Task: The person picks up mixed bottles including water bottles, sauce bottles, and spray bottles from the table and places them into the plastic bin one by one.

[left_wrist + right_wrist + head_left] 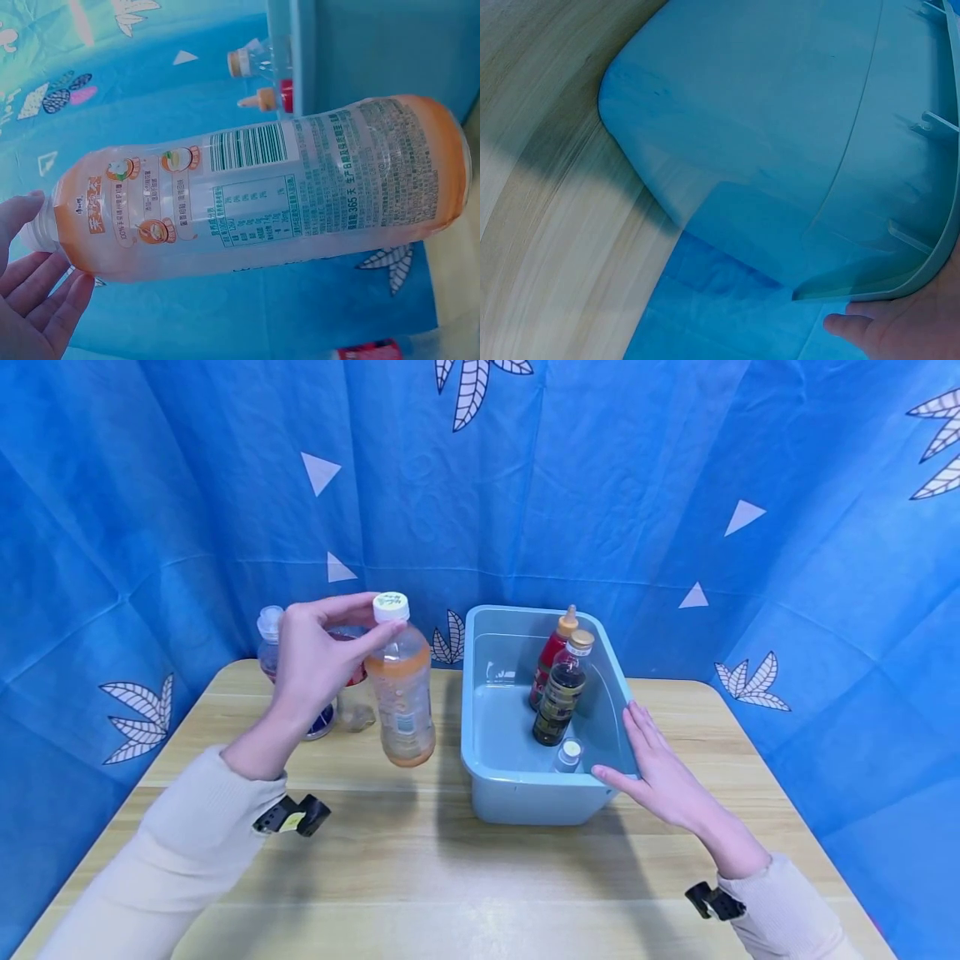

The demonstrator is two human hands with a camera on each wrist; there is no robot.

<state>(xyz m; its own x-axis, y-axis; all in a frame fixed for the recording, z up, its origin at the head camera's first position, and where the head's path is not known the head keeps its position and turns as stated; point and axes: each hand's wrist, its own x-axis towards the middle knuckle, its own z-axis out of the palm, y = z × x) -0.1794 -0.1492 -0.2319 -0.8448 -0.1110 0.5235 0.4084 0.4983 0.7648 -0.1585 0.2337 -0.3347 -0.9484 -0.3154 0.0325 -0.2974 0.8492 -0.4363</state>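
My left hand (318,647) pinches a clear plastic drink bottle (405,710) at its neck, just under the white cap. The bottle hangs nearly upright over the table, left of a light blue bin (510,783). In the left wrist view the bottle's label (251,184) shows a barcode and orange bands. My right hand (663,777) rests on the bin's front right corner, fingers stretched along the right rim and thumb on the front rim. Inside the bin stand a red bottle (551,656) with a pointed cap, a dark bottle (560,697) and a small white-capped bottle (569,755).
Behind my left hand stand a clear bottle (270,625) with a pale cap and a red-labelled clear bottle (356,706), both partly hidden. They are on a wooden table (495,893). A blue patterned curtain (525,485) hangs around the table's back and sides.
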